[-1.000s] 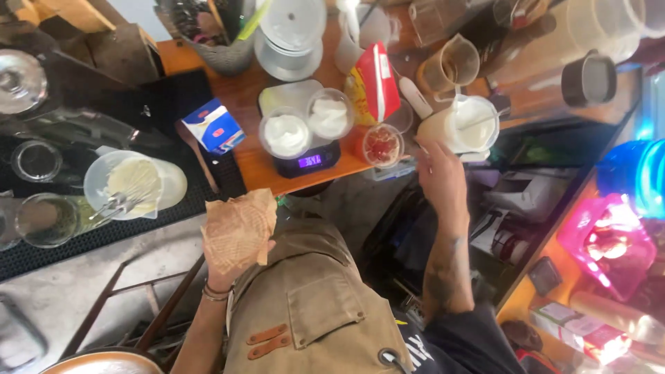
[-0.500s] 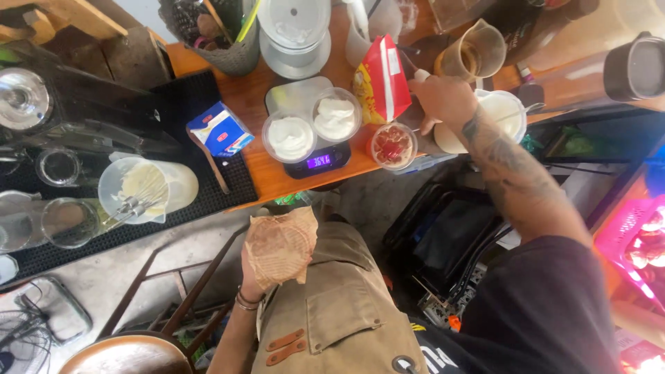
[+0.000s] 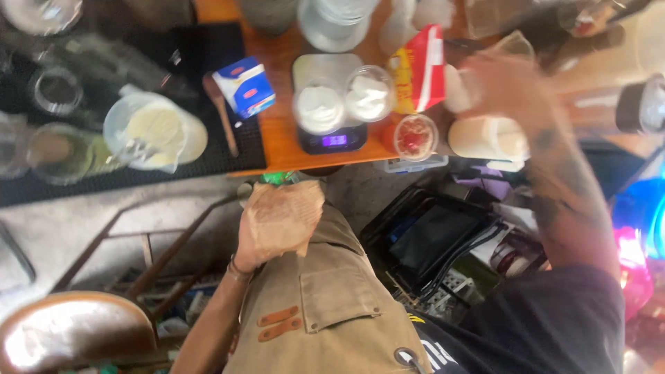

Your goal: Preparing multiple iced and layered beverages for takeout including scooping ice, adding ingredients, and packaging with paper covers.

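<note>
The digital scale (image 3: 332,138) on the orange wooden counter (image 3: 277,131) serves as reference. Two clear plastic cups of white cream (image 3: 343,104) stand on its platform, touching side by side. Just right of the scale sits a small cup of red fruit (image 3: 414,137), and behind that cup a red and yellow packet (image 3: 419,69) stands upright. Further right is a white jug of cream (image 3: 488,137). Left of the scale lie a blue and white carton (image 3: 246,86) and a wooden spoon (image 3: 222,114), and beyond them a plastic jug with a whisk (image 3: 152,131) on a black bar mat.

The left hand (image 3: 267,235) is held below the scale, in front of the counter edge and against the tan apron (image 3: 325,305). Its fingers are curled under a crumpled sheet of brown paper (image 3: 287,215), cupping it from beneath.

The right hand (image 3: 502,83) is above the white jug, up and right of the scale. It is badly motion-blurred; whether its fingers are apart or closed on something cannot be told.

Risk, as judged: the right arm crosses crowded ground, and a sweep at this speed could clip the fruit cup or topple the packet onto the scale. The paper is only cupped, not pinched, and could slip off the palm to the floor.
</note>
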